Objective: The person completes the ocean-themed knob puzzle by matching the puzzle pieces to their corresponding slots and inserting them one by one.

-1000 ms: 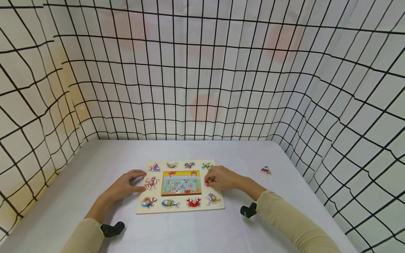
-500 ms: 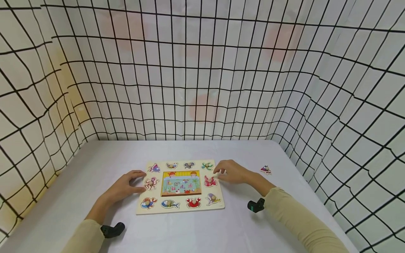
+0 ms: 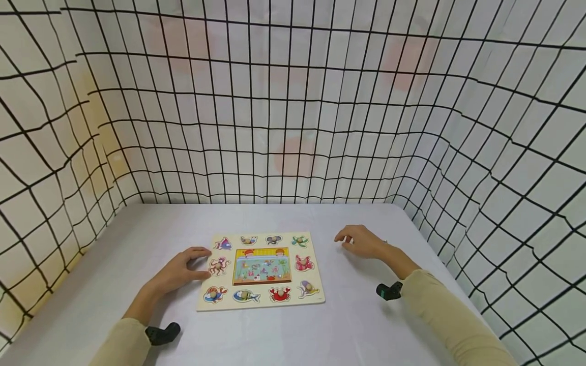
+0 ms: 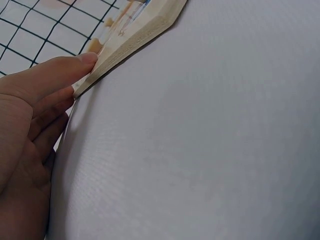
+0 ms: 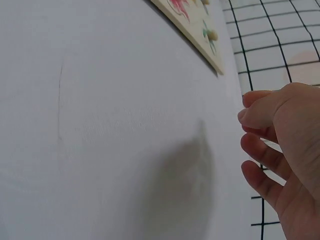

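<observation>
A wooden knob puzzle board [image 3: 316,295] lies flat on the table, with an aquarium picture in the middle and sea-animal shapes round its border. Among these are a red crab [image 3: 280,294], a pink-red shape [image 3: 304,263] at the right side and a green turtle-like one [image 3: 299,240]. At the board's left edge, my left hand [image 3: 180,267] rests with thumb and forefinger spread apart, touching the wood. The thumb [image 4: 75,67] lies along that edge in the left wrist view. My right hand [image 3: 363,242] is off the board to its right, fingers loosely bent, holding nothing.
A loose puzzle piece on the table is almost wholly hidden behind the right hand and wrist. White cloth covers the table [image 3: 274,335]. Walls of black grid mesh [image 3: 293,127] stand at the back and both sides.
My right hand has left the pink-red shape on the board and moved right, toward the loose piece, which it now covers from view. The left hand and board stay in place.
</observation>
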Tool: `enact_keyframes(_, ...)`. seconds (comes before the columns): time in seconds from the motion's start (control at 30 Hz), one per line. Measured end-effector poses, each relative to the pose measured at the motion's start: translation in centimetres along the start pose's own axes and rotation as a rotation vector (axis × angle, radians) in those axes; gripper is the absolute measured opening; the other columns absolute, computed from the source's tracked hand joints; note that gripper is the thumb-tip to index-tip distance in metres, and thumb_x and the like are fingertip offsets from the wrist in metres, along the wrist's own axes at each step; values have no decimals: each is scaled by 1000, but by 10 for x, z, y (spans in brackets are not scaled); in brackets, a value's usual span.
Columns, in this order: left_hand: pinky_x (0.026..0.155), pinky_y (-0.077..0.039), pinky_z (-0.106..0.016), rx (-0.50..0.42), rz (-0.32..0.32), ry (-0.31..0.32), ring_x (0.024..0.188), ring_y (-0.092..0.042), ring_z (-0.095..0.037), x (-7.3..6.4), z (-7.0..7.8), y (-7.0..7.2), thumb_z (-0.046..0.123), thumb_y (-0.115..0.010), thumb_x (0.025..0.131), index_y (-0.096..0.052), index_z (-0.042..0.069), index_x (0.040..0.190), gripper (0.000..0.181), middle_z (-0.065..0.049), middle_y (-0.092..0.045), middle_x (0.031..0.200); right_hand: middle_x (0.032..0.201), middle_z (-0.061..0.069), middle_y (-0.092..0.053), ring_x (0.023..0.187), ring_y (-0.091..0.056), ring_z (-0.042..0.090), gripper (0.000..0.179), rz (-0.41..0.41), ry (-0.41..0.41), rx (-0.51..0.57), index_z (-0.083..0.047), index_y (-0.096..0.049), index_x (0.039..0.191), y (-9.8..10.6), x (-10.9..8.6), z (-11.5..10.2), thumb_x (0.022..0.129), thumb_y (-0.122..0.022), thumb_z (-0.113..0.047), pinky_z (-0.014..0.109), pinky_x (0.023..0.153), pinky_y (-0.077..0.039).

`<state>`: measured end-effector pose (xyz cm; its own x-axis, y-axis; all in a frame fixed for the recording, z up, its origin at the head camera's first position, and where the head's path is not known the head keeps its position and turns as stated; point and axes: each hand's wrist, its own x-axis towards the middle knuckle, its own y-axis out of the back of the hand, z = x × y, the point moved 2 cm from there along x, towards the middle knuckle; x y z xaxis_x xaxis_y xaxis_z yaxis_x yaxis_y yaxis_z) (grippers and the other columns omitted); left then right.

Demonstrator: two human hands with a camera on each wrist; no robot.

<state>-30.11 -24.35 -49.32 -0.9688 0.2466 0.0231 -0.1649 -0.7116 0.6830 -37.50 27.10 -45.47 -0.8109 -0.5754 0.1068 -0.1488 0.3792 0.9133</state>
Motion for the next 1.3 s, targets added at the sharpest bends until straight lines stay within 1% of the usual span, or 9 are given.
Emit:
enact_keyframes(0.2, 116, -22, -70, -1, 0, -1, 145, -30, -50, -1, 1, 0, 32, -87, 84, -60, 2, 141, 69, -23, -47, 151, 106, 5, -72, 91, -61, 16, 22, 37, -30, -2, -6, -75, 113, 6, -8, 16, 94, -67, 2, 35, 77, -54)
enact_keyframes(0.43, 117, -22, -67, -9, -3, -34, 145, -32, -50, 0, 1, 0, 29, -87, 84, -61, -2, 139, 69, -25, -48, 149, 105, 6, -73, 91, -62, 18, 21, 47, -35, 0, -4, -75, 111, 12, -13, 23, 93, -67, 4, 36, 77, -55)
enact_keyframes(0.7, 117, -22, -67, -16, -2, -30, 145, -31, -50, 1, -1, 0, 30, -87, 85, -60, -2, 140, 69, -25, -47, 150, 105, 11, -73, 91, -61, 21, 23, 70, -54, 19, -1, -74, 111, 18, -22, 35, 93, -62, 6, 38, 78, -53)
enact_keyframes(0.8, 118, -22, -66, -14, -3, -32, 145, -31, -50, 0, -1, 0, 29, -87, 85, -61, -1, 140, 68, -25, -48, 150, 105, 11, -73, 92, -61, 22, 25, 77, -78, 24, -2, -74, 111, 20, -26, 43, 93, -60, 6, 41, 80, -52)
enact_keyframes(0.9, 117, -22, -66, -11, -5, -35, 145, -31, -50, 0, -1, 0, 29, -86, 85, -61, -1, 140, 68, -25, -48, 150, 106, 10, -73, 94, -60, 24, 28, 85, -123, 23, -3, -75, 111, 23, -30, 52, 94, -56, 7, 42, 81, -52)
enact_keyframes(0.97, 117, -22, -67, -8, -6, -35, 145, -31, -50, 1, -1, 0, 30, -86, 85, -61, -1, 140, 68, -25, -47, 150, 106, 9, -73, 94, -60, 24, 30, 89, -159, 17, -4, -75, 112, 25, -34, 58, 94, -54, 8, 41, 81, -51)
enact_keyframes(1.1, 117, -22, -68, -4, -6, -30, 145, -31, -50, 1, 0, 0, 31, -86, 85, -60, 0, 140, 69, -25, -47, 150, 108, 12, -71, 93, -57, 25, 32, 88, -218, 29, -3, -74, 112, 30, -42, 68, 94, -51, 9, 39, 75, -51)
enact_keyframes(1.2, 117, -22, -68, -6, -8, -21, 145, -31, -50, 1, 1, 0, 32, -86, 85, -60, 0, 141, 69, -25, -47, 150, 107, 14, -70, 92, -57, 26, 31, 92, -229, 29, -1, -74, 111, 34, -48, 75, 94, -51, 9, 41, 75, -51)
enact_keyframes(1.3, 117, -22, -68, -10, -7, -16, 145, -31, -50, -1, 1, 0, 31, -86, 85, -61, 0, 140, 68, -25, -47, 150, 105, 13, -70, 91, -57, 25, 30, 104, -246, 12, -1, -74, 110, 35, -52, 84, 93, -51, 8, 41, 78, -49)
